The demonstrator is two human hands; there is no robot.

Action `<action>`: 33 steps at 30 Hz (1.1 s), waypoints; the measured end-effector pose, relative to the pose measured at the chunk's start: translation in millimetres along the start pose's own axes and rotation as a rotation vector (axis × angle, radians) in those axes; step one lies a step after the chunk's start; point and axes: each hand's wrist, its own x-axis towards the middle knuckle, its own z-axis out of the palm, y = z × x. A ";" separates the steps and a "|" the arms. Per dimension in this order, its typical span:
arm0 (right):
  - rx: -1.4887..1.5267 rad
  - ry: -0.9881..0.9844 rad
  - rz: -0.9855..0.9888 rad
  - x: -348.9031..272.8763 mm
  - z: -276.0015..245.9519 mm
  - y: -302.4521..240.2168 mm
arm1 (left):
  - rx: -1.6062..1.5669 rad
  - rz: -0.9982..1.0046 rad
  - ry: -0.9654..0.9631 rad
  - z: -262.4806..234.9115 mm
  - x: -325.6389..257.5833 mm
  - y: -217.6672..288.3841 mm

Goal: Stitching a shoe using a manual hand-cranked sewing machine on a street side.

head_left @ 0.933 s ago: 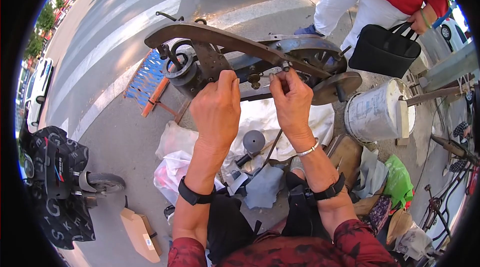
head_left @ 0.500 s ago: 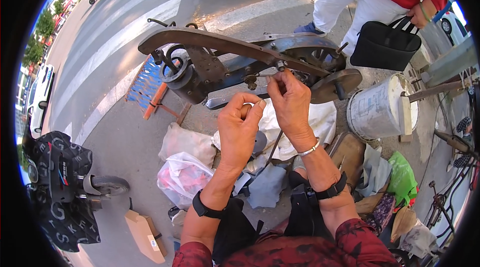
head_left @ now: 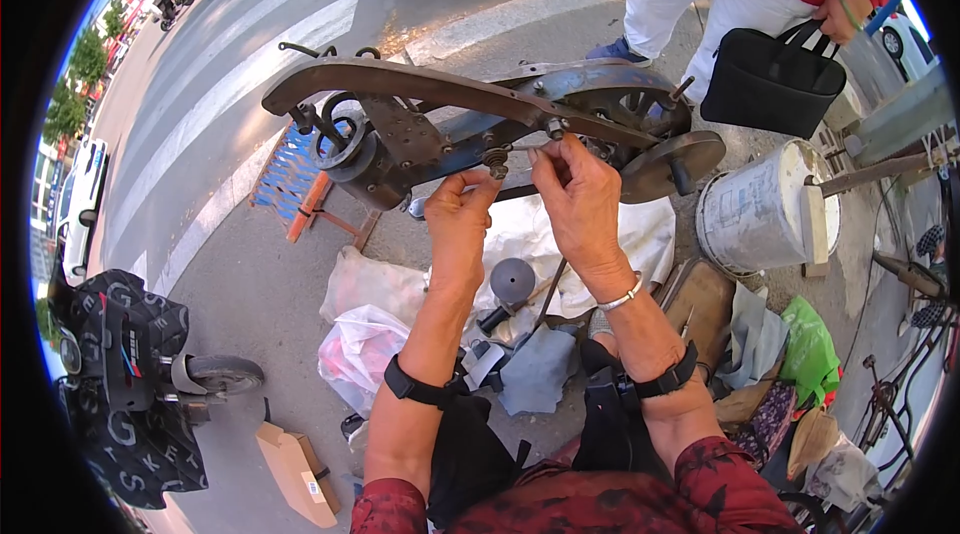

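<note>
An old dark metal hand-cranked sewing machine [head_left: 430, 99], the kind used by cobblers, stands in front of me. Its coiled brass-coloured tension spring [head_left: 495, 158] sticks out on my side. My left hand [head_left: 460, 229] has thumb and forefinger pinched together just below that spring. Whatever lies between the fingertips is too fine to see. Right of it, my right hand [head_left: 578, 204] pinches close to a bolt on the machine's arm, with the other fingers curled in. A thread may be held there, but I cannot make it out.
A white bucket [head_left: 750, 209] stands right of the round handwheel [head_left: 675, 166]. Below my hands lie a white cloth [head_left: 635, 244], plastic bags [head_left: 365, 349] and fabric scraps [head_left: 540, 374]. A person with a black bag [head_left: 775, 79] stands beyond; a covered scooter [head_left: 130, 374] is at left.
My left hand has moved up and left, from below the machine to the tension spring. My right hand stays pinched in nearly the same place.
</note>
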 end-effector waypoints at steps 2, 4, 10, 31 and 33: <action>0.009 0.000 -0.011 -0.4 -0.1 -0.1 | 0.019 -0.018 0.001 -4.2 -1.0 4.9; 0.004 -0.010 0.001 -1.4 -0.7 -0.7 | 0.016 -0.040 -0.006 -11.1 -4.4 11.8; 0.010 -0.043 0.017 -4.3 -2.5 -4.0 | -0.161 -0.082 -0.065 -26.0 -12.2 38.9; -0.137 -0.143 -0.180 -19.6 -20.2 -15.8 | -0.797 -0.248 0.046 -21.5 -28.8 59.5; -0.139 -0.177 -0.200 -26.9 -26.0 -21.0 | -0.938 -0.223 0.087 -36.7 -32.9 62.9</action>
